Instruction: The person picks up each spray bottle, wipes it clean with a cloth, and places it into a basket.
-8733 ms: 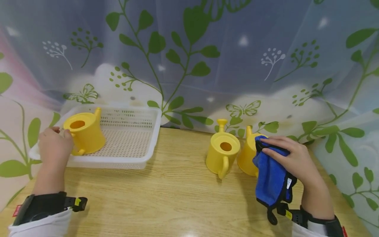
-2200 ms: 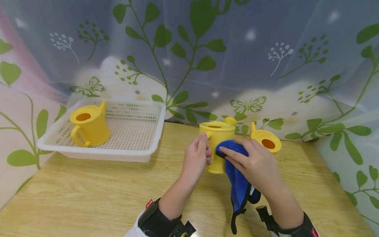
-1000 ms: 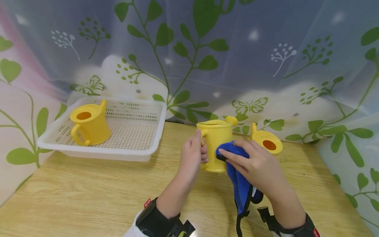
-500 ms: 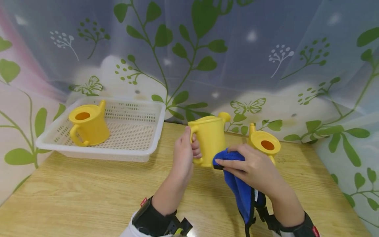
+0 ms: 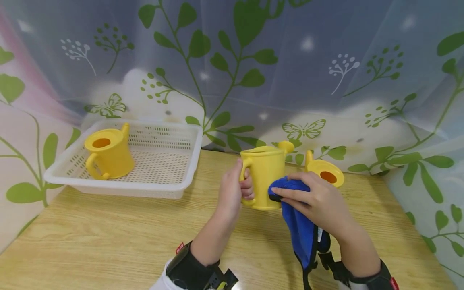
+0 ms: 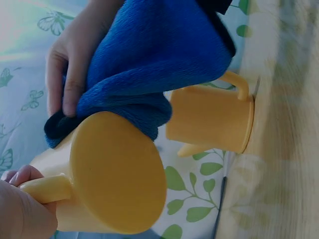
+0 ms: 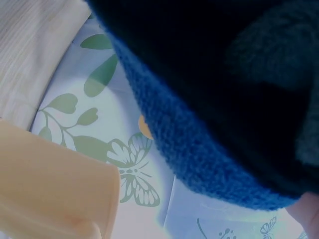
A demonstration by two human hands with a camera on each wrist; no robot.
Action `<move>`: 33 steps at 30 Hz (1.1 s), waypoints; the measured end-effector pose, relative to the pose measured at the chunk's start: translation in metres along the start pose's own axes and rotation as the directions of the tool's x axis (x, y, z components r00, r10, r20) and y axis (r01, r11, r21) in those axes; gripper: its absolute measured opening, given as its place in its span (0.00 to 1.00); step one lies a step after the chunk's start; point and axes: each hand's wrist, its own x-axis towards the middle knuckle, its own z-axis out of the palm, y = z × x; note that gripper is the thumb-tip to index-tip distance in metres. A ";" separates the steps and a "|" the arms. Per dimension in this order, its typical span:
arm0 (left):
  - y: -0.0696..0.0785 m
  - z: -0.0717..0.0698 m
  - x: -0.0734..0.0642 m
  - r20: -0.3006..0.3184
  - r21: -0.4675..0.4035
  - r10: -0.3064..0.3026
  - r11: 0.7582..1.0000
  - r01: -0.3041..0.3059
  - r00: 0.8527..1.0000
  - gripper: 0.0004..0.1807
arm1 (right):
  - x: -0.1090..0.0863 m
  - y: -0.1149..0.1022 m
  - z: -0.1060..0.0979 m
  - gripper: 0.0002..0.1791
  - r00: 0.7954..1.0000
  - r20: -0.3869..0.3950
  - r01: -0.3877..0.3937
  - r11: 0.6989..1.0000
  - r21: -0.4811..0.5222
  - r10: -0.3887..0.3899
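Printed backdrop [image 5: 217,72], leaves and butterflies, fills 12 o'clock in the head view. Wood-grain table [image 5: 119,233] below it, running through 6. White perforated basket [image 5: 145,188] on the table, 9 o'clock of the held can. Blue cloth [image 5: 299,225], black-edged, hangs at 4 to 5 o'clock of that can; upper fold against the wall near the base, left wrist view. Held watering can [image 5: 266,173], yellow, right of centre and off the table: its round underside shows in the left wrist view. Rose-tipped spout towards 1 to 2. Basket watering can [image 5: 116,161], also yellow, upright inside at the basket's 9 o'clock; spout to 1, handle to 8. Third watering can [image 5: 314,167], yellow, stands on the table at 3 o'clock of the held one, partly hidden by the right hand [image 5: 320,201]. That hand pinches the cloth, fingers laid over the fold; thumb hidden in the head view. Left hand [image 5: 233,189], at 8 to 9 o'clock: fingers curled round the held can's handle [image 5: 245,171].
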 end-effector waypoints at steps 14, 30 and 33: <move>-0.008 0.008 -0.005 0.095 0.068 -0.056 0.996 0.050 0.994 0.21 | 0.001 -0.001 -0.005 0.21 0.982 -0.096 -0.167 0.984 -0.062 0.160; -0.007 0.010 -0.008 0.099 0.063 -0.090 0.994 0.084 0.991 0.21 | 0.001 0.002 -0.008 0.22 0.967 -0.141 -0.219 0.974 -0.049 0.211; -0.006 0.009 -0.007 0.089 0.048 -0.096 0.995 0.092 0.991 0.21 | 0.000 0.002 -0.008 0.21 0.979 -0.110 -0.176 0.984 -0.040 0.171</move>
